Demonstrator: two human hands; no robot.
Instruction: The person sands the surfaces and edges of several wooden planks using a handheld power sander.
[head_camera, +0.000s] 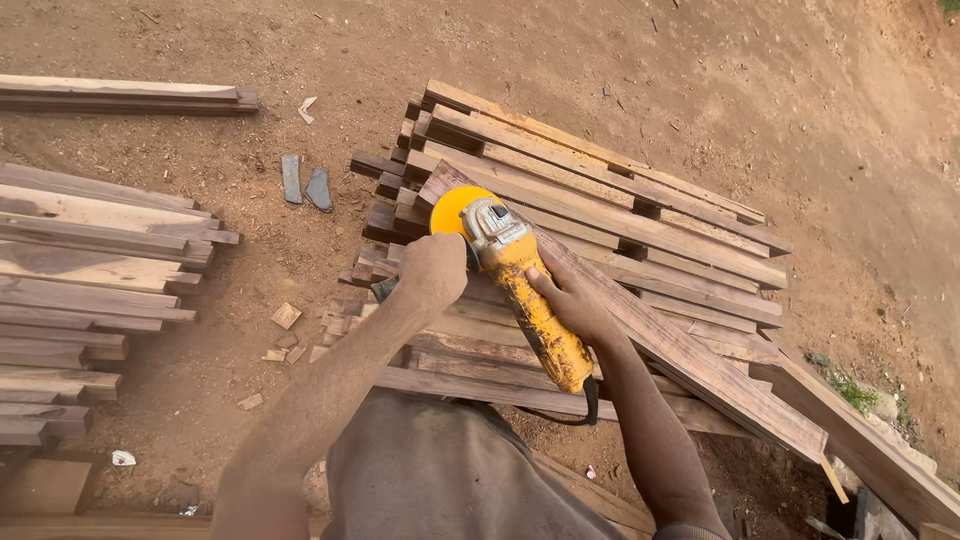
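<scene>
Grey cloth of the person's shirt fills the bottom of the view, with both bare forearms reaching forward from it. Beyond it, the right hand wraps its fingers around the body of a yellow angle grinder, gripping it about midway along. The left hand is closed in a fist at the grinder's left side, near the head, apparently on a side handle that is hidden under the fingers. A black cord loops down from the tool's rear end. At the front, the yellow guard sits over the near end of a long dark plank, which lies slanted across the top of a stack of planks. That stack rests on reddish dirt ground strewn with chips and sawdust. To the left, well apart, lies a second pile of paler boards, and two small grey flat pieces lie on the ground between the piles.
</scene>
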